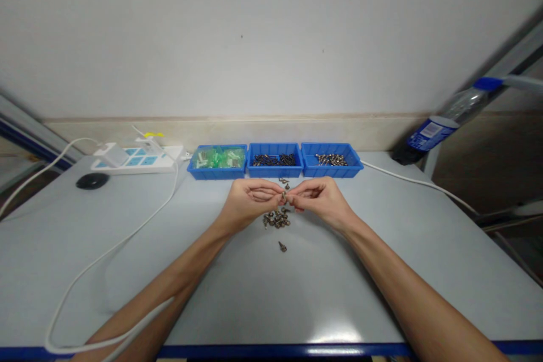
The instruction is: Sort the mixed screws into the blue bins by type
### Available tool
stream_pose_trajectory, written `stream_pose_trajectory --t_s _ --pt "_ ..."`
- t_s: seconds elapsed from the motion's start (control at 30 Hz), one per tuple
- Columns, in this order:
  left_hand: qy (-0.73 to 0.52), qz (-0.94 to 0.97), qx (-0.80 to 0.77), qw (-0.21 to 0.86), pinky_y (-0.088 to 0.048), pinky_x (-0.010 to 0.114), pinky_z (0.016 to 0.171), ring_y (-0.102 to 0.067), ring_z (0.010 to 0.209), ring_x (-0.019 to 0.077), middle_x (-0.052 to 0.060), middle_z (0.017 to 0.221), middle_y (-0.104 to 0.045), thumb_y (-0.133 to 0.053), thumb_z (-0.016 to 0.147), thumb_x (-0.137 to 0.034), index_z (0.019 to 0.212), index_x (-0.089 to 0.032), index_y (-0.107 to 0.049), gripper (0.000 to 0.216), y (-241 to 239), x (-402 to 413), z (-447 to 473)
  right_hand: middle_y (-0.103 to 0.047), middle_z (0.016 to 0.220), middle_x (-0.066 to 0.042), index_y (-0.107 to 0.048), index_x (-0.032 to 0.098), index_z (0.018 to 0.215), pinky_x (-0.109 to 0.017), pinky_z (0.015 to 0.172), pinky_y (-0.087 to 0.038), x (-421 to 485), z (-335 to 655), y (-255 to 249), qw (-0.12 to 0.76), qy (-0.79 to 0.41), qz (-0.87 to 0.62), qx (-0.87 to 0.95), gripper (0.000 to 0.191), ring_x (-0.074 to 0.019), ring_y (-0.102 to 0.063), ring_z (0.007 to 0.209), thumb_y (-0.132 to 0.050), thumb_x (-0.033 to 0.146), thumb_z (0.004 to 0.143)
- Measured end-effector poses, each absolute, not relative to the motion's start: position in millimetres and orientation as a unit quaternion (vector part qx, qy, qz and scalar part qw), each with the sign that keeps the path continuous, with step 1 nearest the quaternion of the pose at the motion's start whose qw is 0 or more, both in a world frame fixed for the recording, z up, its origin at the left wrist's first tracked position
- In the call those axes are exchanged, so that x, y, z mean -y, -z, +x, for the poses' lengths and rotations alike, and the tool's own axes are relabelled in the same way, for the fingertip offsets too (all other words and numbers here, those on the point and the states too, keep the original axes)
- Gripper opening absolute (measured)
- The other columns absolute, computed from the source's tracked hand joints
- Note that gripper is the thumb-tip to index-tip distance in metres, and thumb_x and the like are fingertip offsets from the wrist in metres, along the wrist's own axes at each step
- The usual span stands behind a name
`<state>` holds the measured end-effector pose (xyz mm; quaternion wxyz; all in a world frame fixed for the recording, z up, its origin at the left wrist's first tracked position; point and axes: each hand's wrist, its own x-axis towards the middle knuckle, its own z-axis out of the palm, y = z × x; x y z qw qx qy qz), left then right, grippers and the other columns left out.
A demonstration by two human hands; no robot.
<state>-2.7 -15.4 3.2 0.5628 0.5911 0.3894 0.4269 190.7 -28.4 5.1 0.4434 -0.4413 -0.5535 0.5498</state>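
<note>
My left hand point(250, 197) and my right hand point(320, 199) meet above the middle of the table, each with thumb and fingers closed in a pinch. Between their fingertips is a small metal screw point(284, 198), partly covered by the fingers. Just below the hands lies a small pile of similar metal screws point(278, 219). One separate screw point(282, 246) rests nearer to me, and a few small metal pieces point(283, 180) lie beyond the fingertips.
Three blue bins line the back: one with green-and-clear bags point(220, 158), one with dark screws point(275, 160), one with shiny metal screws point(331, 160). A power strip point(163, 161), white cable point(123, 242) and black disc point(92, 181) are left; a bottle point(436, 129) leans right.
</note>
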Motion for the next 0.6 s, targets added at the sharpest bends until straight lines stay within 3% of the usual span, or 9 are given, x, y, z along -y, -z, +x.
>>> stream_pose_trajectory --t_s 0.2,0.37,0.5,0.6 --pt "-0.442 0.580 -0.389 0.563 -0.065 0.025 0.071 -0.077 0.076 0.0228 0.011 0.081 -0.078 -0.083 0.068 -0.027 0.086 -0.010 -0.075 0.026 -2.3 11.1 -1.6 -0.070 0.064 -0.005 -0.077 0.014 0.079 -0.025 0.055 -0.051 28.4 191.7 -5.4 0.454 -0.502 -0.449 0.583 0.024 -0.0123 -0.060 0.055 -0.082 0.034 0.069" --pt "-0.470 0.580 -0.410 0.524 -0.065 0.029 0.075 -0.077 0.079 0.0236 0.011 0.085 -0.078 -0.082 0.070 -0.030 0.087 -0.011 -0.073 0.027 -2.2 9.1 -0.7 -0.074 0.083 -0.006 -0.074 0.017 0.107 -0.030 0.067 -0.058 31.8 193.8 -7.8 0.479 -0.404 -0.402 0.668 0.037 -0.0145 -0.064 0.064 -0.080 0.029 0.072" --pt "-0.463 0.608 -0.416 0.493 -0.065 0.029 0.077 -0.077 0.080 0.0225 0.010 0.087 -0.078 -0.081 0.072 -0.031 0.088 -0.012 -0.073 0.027 2.0 9.0 -1.5 -0.077 0.090 -0.009 -0.079 0.019 0.091 -0.034 0.074 -0.060 32.2 193.4 -6.8 0.469 -0.374 -0.414 0.684 0.020 -0.0194 -0.071 0.076 -0.076 0.033 0.078" --pt "-0.455 0.620 -0.408 0.492 -0.065 0.028 0.077 -0.076 0.081 0.0218 0.009 0.088 -0.078 -0.081 0.073 -0.032 0.090 -0.013 -0.073 0.027 5.5 8.9 -2.0 -0.078 0.086 -0.009 -0.079 0.018 0.086 -0.035 0.075 -0.060 29.1 194.3 -4.8 0.463 -0.447 -0.430 0.633 0.022 -0.0210 -0.073 0.076 -0.079 0.036 0.074"
